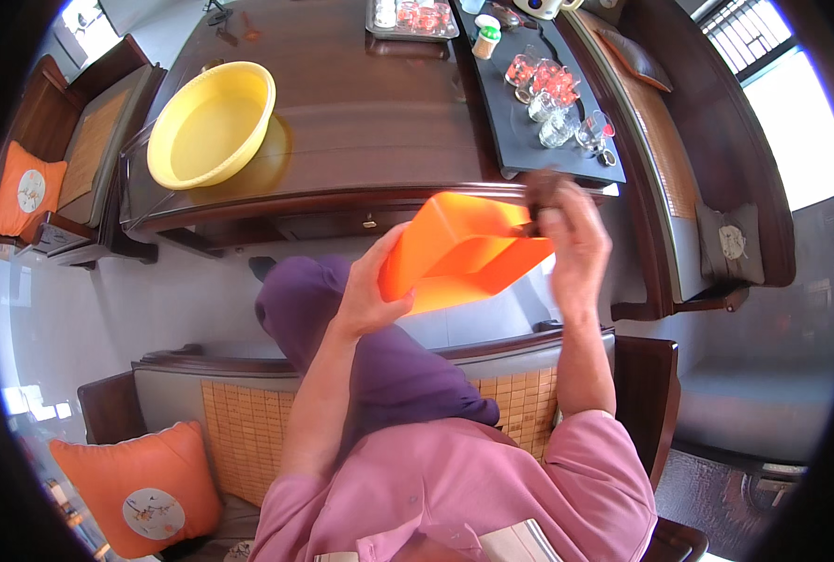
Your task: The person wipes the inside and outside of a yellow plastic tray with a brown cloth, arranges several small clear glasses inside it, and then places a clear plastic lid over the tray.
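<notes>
An orange plastic box [452,246], tilted with its opening towards the right, is gripped at its left end by my left hand [375,288]. My right hand [577,242] holds a blurred dark brown object [547,190] at the box's right rim; its kind cannot be told. Both hands are above my lap, in front of the table edge. Beyond my right hand, several drinking glasses [557,126], some with red patterns, stand on a black tray [515,144].
A yellow plastic basin [213,126] stands on the left of the dark wooden table [361,151]. At the table's back is a metal tray of cups [411,34]. A toothpick holder with a green top [486,43] stands on the black tray. Wooden benches flank the table.
</notes>
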Demonstrator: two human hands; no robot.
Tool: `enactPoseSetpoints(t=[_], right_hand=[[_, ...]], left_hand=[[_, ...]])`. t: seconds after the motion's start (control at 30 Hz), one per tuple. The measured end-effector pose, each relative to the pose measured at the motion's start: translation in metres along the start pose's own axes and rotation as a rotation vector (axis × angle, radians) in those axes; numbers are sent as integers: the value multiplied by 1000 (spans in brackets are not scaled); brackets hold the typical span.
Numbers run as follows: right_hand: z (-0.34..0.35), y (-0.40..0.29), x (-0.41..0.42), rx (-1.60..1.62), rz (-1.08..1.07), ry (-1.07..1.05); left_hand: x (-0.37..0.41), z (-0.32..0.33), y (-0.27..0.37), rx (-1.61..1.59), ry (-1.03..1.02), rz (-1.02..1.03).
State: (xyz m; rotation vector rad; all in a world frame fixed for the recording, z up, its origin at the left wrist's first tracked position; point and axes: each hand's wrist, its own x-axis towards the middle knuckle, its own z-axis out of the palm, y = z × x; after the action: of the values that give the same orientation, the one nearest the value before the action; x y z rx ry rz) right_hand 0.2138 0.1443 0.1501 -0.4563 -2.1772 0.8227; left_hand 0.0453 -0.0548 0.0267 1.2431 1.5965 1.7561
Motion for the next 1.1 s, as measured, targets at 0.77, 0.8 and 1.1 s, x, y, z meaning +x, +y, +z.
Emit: enactPoseSetpoints(t=[0.77,0.8,1.1], right_hand=[[-13,89,-14,535,759,24],[-1,80,-13,669,773,129],[52,71,-68,696,835,-543]], left_hand=[[-2,-9,1,-469,297,-167],[-1,-10,2,-475,320,-147],[13,-10,-14,-806,800,-98]])
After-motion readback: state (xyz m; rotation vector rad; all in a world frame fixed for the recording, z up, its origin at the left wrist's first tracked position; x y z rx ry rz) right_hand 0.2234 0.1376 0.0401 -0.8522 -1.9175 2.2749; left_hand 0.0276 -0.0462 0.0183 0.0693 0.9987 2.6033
